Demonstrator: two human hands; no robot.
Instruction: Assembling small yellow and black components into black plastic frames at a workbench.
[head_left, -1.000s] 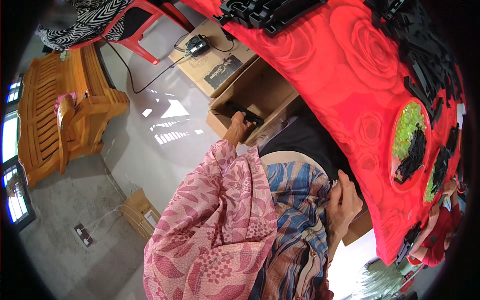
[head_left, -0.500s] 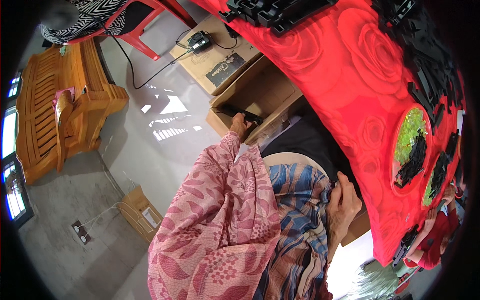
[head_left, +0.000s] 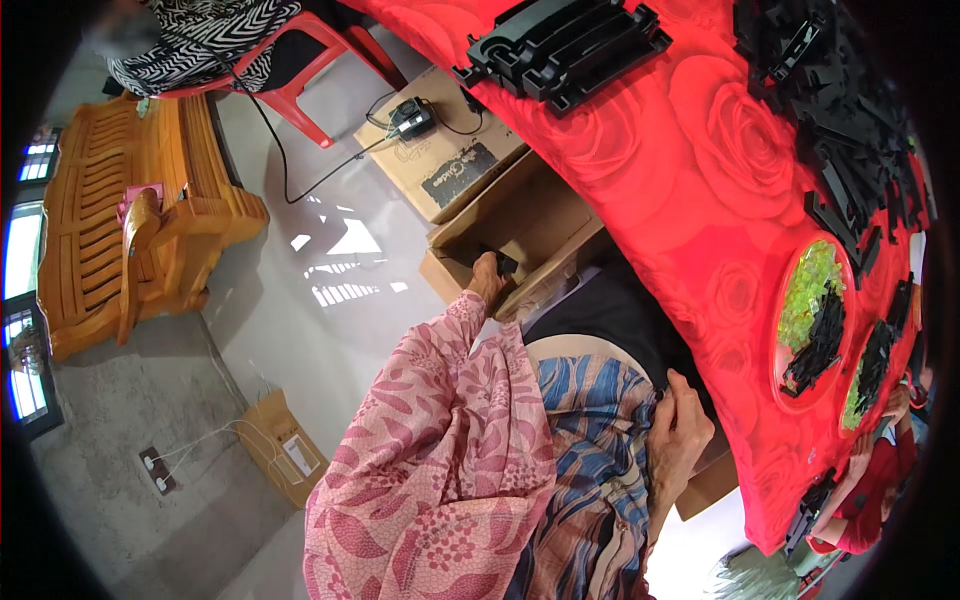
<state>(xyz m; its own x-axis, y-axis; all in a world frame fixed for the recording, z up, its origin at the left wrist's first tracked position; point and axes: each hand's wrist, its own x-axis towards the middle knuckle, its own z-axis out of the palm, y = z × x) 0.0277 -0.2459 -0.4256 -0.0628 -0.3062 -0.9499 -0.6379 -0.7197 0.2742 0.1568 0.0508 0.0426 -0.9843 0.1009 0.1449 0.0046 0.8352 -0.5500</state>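
Note:
My left hand (head_left: 487, 277) reaches down over the near wall of an open cardboard box (head_left: 585, 235). Its fingers are closed round a black plastic piece (head_left: 507, 263), of which only a short end shows; the hand hides the rest. On my lap, my right hand (head_left: 682, 430) lies against the blue and brown patterned cloth (head_left: 600, 400), beside the red table's edge. Its fingers are loosely bent and partly apart, with nothing seen in them.
On the red rose-patterned tablecloth (head_left: 640, 180) are stacked black plastic parts (head_left: 565, 50), a larger black heap (head_left: 850, 150) and a tray of yellow-green and black pieces (head_left: 815, 310). A closed carton (head_left: 440, 150) carries a black device (head_left: 411, 118). Another person's red sleeve (head_left: 865, 525) shows at right.
My left hand has shifted slightly lower in the picture; the black piece, earlier seen lying long across the box corner, now shows only a short end. My right hand stays on my lap.

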